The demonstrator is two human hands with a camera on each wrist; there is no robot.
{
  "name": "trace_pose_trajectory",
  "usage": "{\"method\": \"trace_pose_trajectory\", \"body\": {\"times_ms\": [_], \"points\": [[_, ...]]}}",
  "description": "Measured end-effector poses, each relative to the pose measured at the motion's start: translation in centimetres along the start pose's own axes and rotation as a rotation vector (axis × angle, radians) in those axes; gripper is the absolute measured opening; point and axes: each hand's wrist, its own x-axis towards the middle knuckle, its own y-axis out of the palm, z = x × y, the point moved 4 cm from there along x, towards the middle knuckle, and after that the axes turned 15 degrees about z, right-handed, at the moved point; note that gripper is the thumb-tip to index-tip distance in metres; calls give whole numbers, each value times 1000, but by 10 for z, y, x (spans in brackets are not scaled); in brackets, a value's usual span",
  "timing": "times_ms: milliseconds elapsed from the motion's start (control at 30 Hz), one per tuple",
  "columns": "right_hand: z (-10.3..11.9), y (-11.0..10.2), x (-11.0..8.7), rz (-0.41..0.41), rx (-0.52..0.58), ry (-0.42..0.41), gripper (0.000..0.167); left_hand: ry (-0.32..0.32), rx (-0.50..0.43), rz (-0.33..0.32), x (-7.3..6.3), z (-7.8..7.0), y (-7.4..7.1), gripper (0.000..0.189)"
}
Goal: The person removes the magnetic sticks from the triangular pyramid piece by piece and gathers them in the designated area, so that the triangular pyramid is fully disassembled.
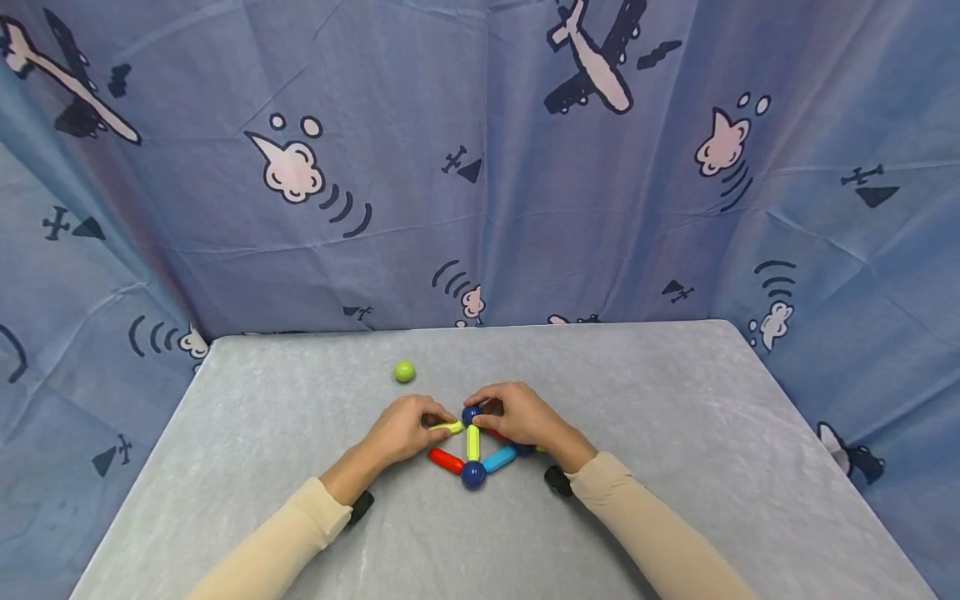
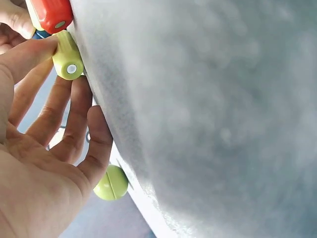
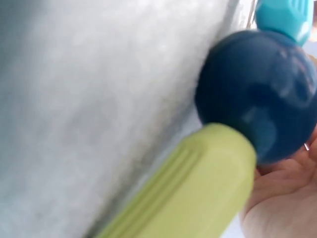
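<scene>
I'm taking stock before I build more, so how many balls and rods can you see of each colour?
Dark blue balls: 3
Green ball: 1
Yellow-green rods: 3
Red rods: 2
Light blue rod: 1
Total in sight: 10, though more could be hidden.

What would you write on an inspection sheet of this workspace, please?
Surface: pale grey table with a fabric-like top.
Job's things: glossy dark blue front ball touching a plastic-looking red rod, a yellow-green middle rod and a light blue rod; another dark blue ball lies near the right wrist.
Clutter: loose light green ball, apart from the other pieces; possibly a spare part.
Hands: left hand pinches a separate yellow-green rod; right hand holds a dark blue upper ball.
Cables: nothing seen.
Surroundings: blue curtain printed with aeroplanes and clouds, behind the table and at both sides.
</scene>
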Motion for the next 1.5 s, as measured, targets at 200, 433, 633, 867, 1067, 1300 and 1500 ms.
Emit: {"method": "trace_pose_trajectory", "body": {"times_ms": [200,433,633,867,1067,1300,1500], "points": [[-1,-1,-2,-17,2,3,25,0,8,-4,0,0,-1,21],[-1,-1,-2,-22,14,16,25,-48,30,-5,-7,4,-5,21],[-1,-2,-3,-32,15,26,25,-64,21,-5,-10,6,-8,17],[-1,-1,-3,-34,16,25,25,-50,33,-8,-12,7,-10,13],[-2,2,-4,-37,9,27,25,-48,47,-9,-17,13,-11,12],[-1,3,-5,-40,12,27,25,-84,74,-44,-22,27,-23,13],[-1,3,-6,-41,11,16,26,-102,81,-91,-25,43,-38,14]]}}
